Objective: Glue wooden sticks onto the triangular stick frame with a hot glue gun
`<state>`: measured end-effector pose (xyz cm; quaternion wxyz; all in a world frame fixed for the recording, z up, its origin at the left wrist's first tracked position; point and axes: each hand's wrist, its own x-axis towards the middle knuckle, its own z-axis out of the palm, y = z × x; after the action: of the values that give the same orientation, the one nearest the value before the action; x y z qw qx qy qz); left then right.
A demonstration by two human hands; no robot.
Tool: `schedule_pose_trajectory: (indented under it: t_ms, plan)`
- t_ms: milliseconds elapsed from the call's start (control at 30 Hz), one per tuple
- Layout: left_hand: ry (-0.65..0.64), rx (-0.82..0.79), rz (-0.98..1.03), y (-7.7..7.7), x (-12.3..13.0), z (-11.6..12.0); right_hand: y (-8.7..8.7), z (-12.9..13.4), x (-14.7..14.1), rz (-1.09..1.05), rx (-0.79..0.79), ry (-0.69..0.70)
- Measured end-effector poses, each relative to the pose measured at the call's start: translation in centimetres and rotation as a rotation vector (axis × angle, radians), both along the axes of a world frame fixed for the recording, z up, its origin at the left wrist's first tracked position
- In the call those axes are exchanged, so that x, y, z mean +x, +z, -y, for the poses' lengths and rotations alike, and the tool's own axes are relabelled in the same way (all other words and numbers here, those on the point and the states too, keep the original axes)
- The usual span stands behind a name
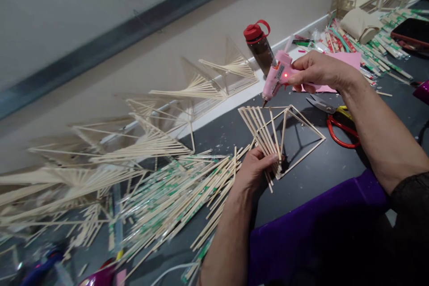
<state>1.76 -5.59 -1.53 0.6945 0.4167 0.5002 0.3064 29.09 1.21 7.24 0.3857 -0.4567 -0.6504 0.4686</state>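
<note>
While my left hand (pixel 252 170) pinches the stick frame (pixel 263 132), partly filled, partly bare, my right hand (pixel 317 70) clasps a glue gun (pixel 275 78).

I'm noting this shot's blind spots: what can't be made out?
- Left hand, head view: some fingers are hidden behind the stick frame.
- Glue gun, head view: right hand covers most of its grip; any glue at the tip is too small.
- Purple object, head view: cut off by the right edge.

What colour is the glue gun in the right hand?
Pink, with a glowing red light; the head view shows the glue gun best.
</note>
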Motion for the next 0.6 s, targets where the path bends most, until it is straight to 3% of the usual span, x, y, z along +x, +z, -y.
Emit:
schedule_pose_trajectory:
  t_ms: [200,600]
  plan:
    - [-0.032,-0.003,0.017,0.8,0.5,0.4,-0.2,0.0,0.2,0.065,0.006,-0.006]
    - [-0.079,0.002,0.088,-0.1,0.4,0.4,0.6,1.0,0.4,0.21,-0.064,-0.037]
